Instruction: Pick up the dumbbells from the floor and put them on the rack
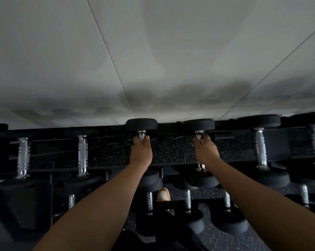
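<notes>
Hands are both reaching out to the top row of the rack (pixel 171 161) right now. Left hand (pixel 141 151) is wrapping its grip around the chrome handle of one dumbbell (pixel 141 124), and right hand (pixel 205 151) is doing the same on the dumbbell next to it (pixel 198 125), fingers closed on the bars. Both weights are lying front to back across the top rails, far heads near the pale wall (pixel 153 51). More dumbbells are sitting either side, like the one at left (pixel 82 154) and another at right (pixel 260 147). Lower row is holding smaller ones (pixel 227 201), pretty dark down there. Orange and white shoe (pixel 163 194) is poking out on the speckled floor (pixel 225 240) below.
</notes>
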